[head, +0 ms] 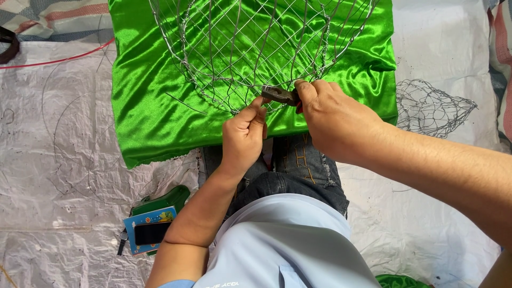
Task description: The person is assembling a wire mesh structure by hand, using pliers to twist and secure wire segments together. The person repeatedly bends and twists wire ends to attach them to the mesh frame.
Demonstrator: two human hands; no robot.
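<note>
Under wire frame, green satin cloth

Small blue rectangular package, perhaps a card, dark window, lower left

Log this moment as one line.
left hand: pinching wire basket rim | right hand: gripping pliers at rim | basket on green satin cloth

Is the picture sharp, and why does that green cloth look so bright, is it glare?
Head view: mostly sharp; the green satin cloth throws bright sheen along its folds, not blown out. Light is soft and even, with faint shadows under the left hand and right hand holding the pliers. The thin wire basket stays crisp.
</note>
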